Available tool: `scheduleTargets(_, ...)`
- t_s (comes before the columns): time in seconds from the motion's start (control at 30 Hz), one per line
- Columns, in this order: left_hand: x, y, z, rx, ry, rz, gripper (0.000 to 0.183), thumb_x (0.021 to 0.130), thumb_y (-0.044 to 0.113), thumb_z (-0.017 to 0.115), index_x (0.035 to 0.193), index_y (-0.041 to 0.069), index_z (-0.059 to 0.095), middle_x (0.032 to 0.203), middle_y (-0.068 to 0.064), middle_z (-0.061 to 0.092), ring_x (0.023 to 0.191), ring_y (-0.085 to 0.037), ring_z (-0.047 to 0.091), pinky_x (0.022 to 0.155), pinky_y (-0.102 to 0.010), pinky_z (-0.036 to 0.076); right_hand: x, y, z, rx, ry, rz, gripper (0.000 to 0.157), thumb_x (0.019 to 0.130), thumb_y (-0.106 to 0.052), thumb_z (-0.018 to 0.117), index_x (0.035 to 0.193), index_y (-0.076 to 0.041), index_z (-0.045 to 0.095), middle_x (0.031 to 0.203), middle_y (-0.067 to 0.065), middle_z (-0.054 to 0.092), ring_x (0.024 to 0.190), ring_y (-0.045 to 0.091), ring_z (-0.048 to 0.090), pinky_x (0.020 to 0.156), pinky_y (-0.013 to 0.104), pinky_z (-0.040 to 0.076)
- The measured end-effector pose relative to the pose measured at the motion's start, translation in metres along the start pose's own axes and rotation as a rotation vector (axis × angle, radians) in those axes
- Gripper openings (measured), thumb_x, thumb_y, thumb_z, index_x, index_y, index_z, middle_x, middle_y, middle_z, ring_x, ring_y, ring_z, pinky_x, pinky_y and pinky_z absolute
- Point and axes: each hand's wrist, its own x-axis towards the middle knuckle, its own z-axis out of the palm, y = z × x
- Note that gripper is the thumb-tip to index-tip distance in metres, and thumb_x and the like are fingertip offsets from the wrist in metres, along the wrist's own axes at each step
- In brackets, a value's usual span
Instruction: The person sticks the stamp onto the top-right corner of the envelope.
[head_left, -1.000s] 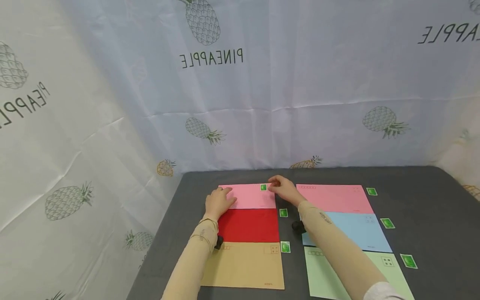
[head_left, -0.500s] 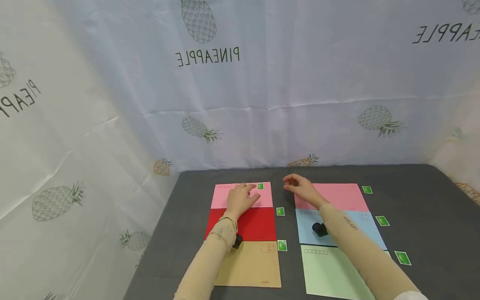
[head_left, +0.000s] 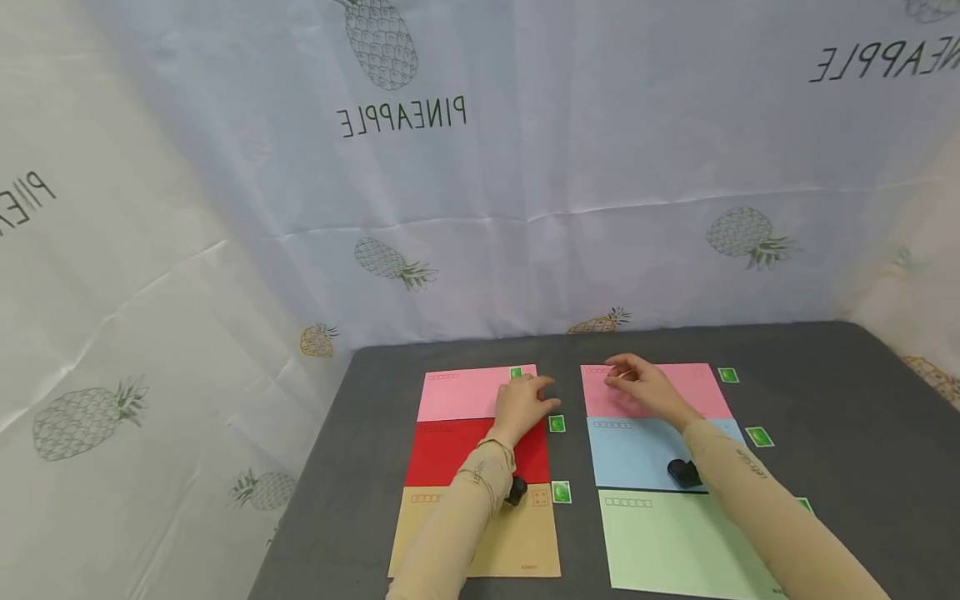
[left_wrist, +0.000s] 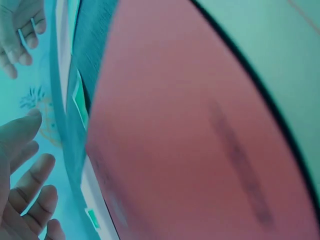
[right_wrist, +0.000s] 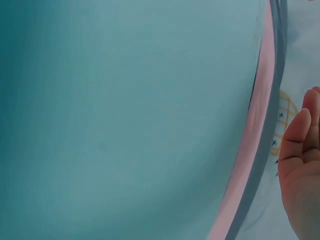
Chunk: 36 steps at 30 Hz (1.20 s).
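Observation:
My left hand (head_left: 522, 406) hovers with parted, slightly bent fingers over the left pink envelope (head_left: 457, 396) and red envelope (head_left: 435, 450). It holds nothing. A green stamp (head_left: 515, 372) lies on that pink envelope's upper right, just beyond the fingers. My right hand (head_left: 647, 387) is over the right pink envelope (head_left: 701, 392), fingers loosely bent and nothing between them. In the left wrist view the left fingers (left_wrist: 35, 175) spread at the lower left; in the right wrist view the right hand (right_wrist: 302, 170) appears at the right edge.
Below lie a tan envelope (head_left: 525, 542), a blue envelope (head_left: 630, 458) and a light green envelope (head_left: 667, 542). More green stamps, such as one stamp (head_left: 557, 424) and another stamp (head_left: 759, 437), lie beside the envelopes on the dark table (head_left: 345, 467). A pineapple-print curtain (head_left: 480, 183) hangs behind.
Both hands have moved right. The left went across the left pink envelope; the right left the stamp on that envelope and crossed to the right pink envelope.

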Motion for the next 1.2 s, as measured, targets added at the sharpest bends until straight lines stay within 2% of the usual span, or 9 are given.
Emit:
scheduleTargets(0.13,0.005,0.008,0.005,-0.031,-0.007,0.013,0.034,0.081,0.036,0.07,0.112,0.022,0.068,0.065,0.007,0.057,0.061,-0.005,0.048,0.062,-0.022,0.034,-0.004,0.011,-0.01,-0.022,0.031,0.043,0.045,0.088,-0.04,0.061,0.122,-0.012,0.055,0.106,0.009,0.06,0.087,0.016,0.052,0.068,0.024,0.045)
scheduleTargets(0.23,0.009,0.013,0.012,-0.014,-0.027,0.002,0.034,0.081,0.038,0.069,0.112,0.025,0.068,0.066,0.007,0.057,0.061,-0.005,0.047,0.062,-0.021,0.032,-0.006,0.016,-0.018,-0.042,0.047,0.058,0.045,0.089,-0.041,0.059,0.122,-0.011,0.055,0.107,0.009,0.059,0.086,0.016,0.052,0.067,0.023,0.045)
scheduleTargets(0.43,0.014,0.022,0.019,0.017,-0.048,-0.021,0.033,0.08,0.04,0.07,0.11,0.029,0.069,0.069,0.006,0.058,0.066,-0.008,0.048,0.064,-0.024,0.033,-0.01,0.02,-0.036,-0.048,0.049,0.084,0.044,0.09,-0.039,0.057,0.123,-0.01,0.055,0.112,0.013,0.059,0.091,0.019,0.051,0.073,0.025,0.045)
scheduleTargets(0.67,0.017,0.031,0.021,0.035,-0.075,-0.012,0.032,0.081,0.04,0.069,0.111,0.03,0.069,0.074,0.005,0.061,0.068,-0.009,0.048,0.065,-0.025,0.034,-0.013,0.032,-0.059,-0.06,0.035,0.117,0.05,0.092,-0.042,0.054,0.128,-0.008,0.052,0.119,0.014,0.056,0.091,0.012,0.053,0.075,0.024,0.047)
scheduleTargets(0.93,0.019,0.041,0.023,0.062,-0.12,0.001,0.029,0.086,0.033,0.065,0.115,0.032,0.067,0.085,0.003,0.064,0.081,-0.013,0.052,0.065,-0.025,0.037,-0.024,0.045,-0.087,-0.141,0.072,0.152,0.054,0.092,-0.046,0.05,0.128,-0.006,0.051,0.122,0.019,0.054,0.099,0.024,0.054,0.077,0.029,0.046)
scheduleTargets(1.03,0.019,0.042,0.025,0.068,-0.138,0.0,0.03,0.088,0.03,0.063,0.117,0.033,0.065,0.092,0.003,0.064,0.087,-0.014,0.053,0.068,-0.026,0.038,-0.027,0.055,-0.094,-0.149,0.095,0.175,0.057,0.093,-0.048,0.049,0.128,-0.003,0.05,0.124,0.024,0.052,0.103,0.032,0.054,0.08,0.039,0.049)
scheduleTargets(1.13,0.019,0.044,0.027,0.088,-0.153,0.002,0.031,0.088,0.03,0.063,0.118,0.034,0.065,0.1,0.004,0.065,0.093,-0.015,0.054,0.072,-0.027,0.04,-0.032,0.061,-0.101,-0.142,0.113,0.202,0.059,0.094,-0.047,0.047,0.129,0.0,0.047,0.127,0.028,0.048,0.108,0.041,0.051,0.084,0.051,0.046)
scheduleTargets(1.2,0.019,0.045,0.027,0.098,-0.163,0.003,0.031,0.088,0.031,0.063,0.118,0.034,0.065,0.106,0.004,0.066,0.096,-0.015,0.055,0.074,-0.027,0.042,-0.036,0.065,-0.107,-0.14,0.134,0.226,0.06,0.094,-0.046,0.046,0.129,0.002,0.046,0.128,0.03,0.046,0.109,0.043,0.048,0.08,0.049,0.047)
